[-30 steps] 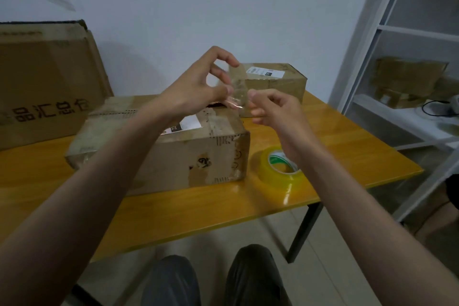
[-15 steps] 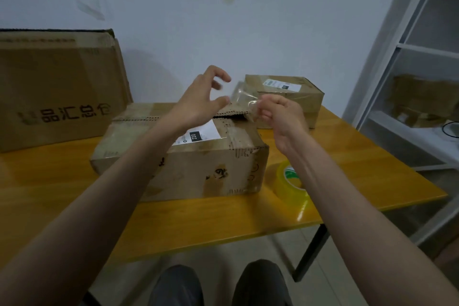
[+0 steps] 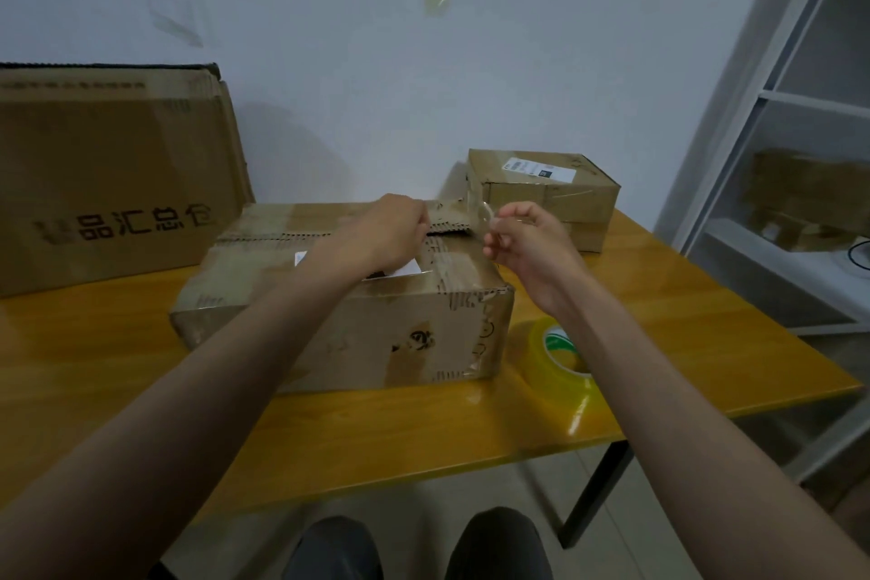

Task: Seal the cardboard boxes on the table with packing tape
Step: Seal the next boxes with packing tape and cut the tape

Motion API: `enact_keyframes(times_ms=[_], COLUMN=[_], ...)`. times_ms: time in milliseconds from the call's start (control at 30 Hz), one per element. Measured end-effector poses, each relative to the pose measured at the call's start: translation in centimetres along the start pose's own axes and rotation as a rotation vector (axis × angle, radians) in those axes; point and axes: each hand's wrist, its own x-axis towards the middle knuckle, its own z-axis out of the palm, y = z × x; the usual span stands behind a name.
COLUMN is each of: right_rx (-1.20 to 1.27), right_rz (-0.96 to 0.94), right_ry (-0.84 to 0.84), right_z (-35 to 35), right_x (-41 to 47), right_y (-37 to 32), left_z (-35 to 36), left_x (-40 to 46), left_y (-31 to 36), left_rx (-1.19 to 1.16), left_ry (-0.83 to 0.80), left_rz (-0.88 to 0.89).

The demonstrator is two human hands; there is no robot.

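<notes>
Tape roll (image 3: 562, 360) behind right forearm (left hand (image 3: 386, 231) pressing box (image 3: 329, 297), right hand (image 3: 527, 245) pinching tape strip (image 3: 485, 212)).

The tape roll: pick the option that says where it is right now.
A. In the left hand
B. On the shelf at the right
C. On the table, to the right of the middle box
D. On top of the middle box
C: the yellow tape roll lies flat on the table, just right of the middle box, partly hidden behind the right forearm; neither hand holds it.
</notes>
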Motion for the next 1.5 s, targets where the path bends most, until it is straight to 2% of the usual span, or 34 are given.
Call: enact_keyframes(times_ms=[167,233,367,600,933,1100,1267,1500], right_rx=[-0.064,-0.169,-0.323,-0.424,-0.518,-0.476,-0.455,-0.637], right_rz=[0.053,0.058,0.054,0.068,0.052,0.081,0.134,0.148], right_ry=[-0.008,-0.009,-0.017,-0.027,-0.051,-0.038,-0.071,-0.128], right_z=[0.0,0.2,1.1,1.7,1.7,1.4,1.1,1.1], right_x=[0.6,0.9,1.7,2.1,2.2,2.7,3.0,3.7], right_y=[0.4,0.0,-0.6,-0.7,-2.2,-1.9,-1.9,-2.1], left_z=[0.7,0.5,0.3,1.7,2.0,2.0,2.3,2.6], left_x=[0.7,0.7,0.4,0.0,0.2,0.2,0.4,0.4], left_y=[-0.1,0.1,0.4,-0.7,-1.3,-1.3,-1.2,-1.4], left_rx=[-0.029,-0.178,-0.661,-0.796,-0.838,-0.84,-0.768,-0.656], left_ry=[-0.004,0.057,0.147,0.066,0.066,0.084,0.073,0.04], left_rz=[-0.004,-0.028,-0.15,-0.168,-0.187,-0.203,-0.231,-0.212])
